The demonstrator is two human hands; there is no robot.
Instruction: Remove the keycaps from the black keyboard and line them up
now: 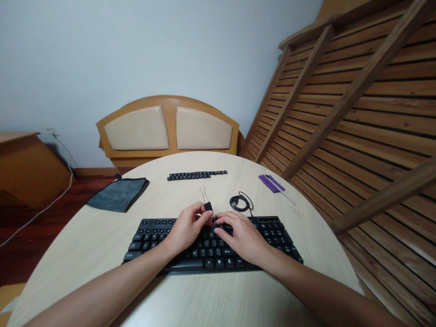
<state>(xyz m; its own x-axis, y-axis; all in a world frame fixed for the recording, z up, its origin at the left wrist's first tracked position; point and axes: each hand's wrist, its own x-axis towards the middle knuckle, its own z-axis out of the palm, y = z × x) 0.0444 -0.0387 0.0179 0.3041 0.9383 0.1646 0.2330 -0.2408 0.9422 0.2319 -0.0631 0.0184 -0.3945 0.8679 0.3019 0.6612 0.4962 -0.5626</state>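
Note:
My left hand (188, 225) grips a keycap puller (208, 206) with a black handle. One pair of its wire prongs points away toward the far side of the table; the other end reaches down by my right fingertips. Thumb and index finger of my right hand (241, 234) close around a small black keycap (215, 225) at that lower end, partly hidden by the fingers. Both hands are over the upper middle of a black keyboard (186, 264), where some upper-left positions show bare switch mounts. Removed keycaps (190, 175) are lined up in rows beyond it.
A coiled black cable (239, 203) lies behind the keyboard. At the right, a slim metal tool (285, 195) rests partly over a purple cloth (270, 183). A folded grey cloth (119, 195) sits at the left edge of the round table (85, 254). Slatted wood (357, 113) leans at right.

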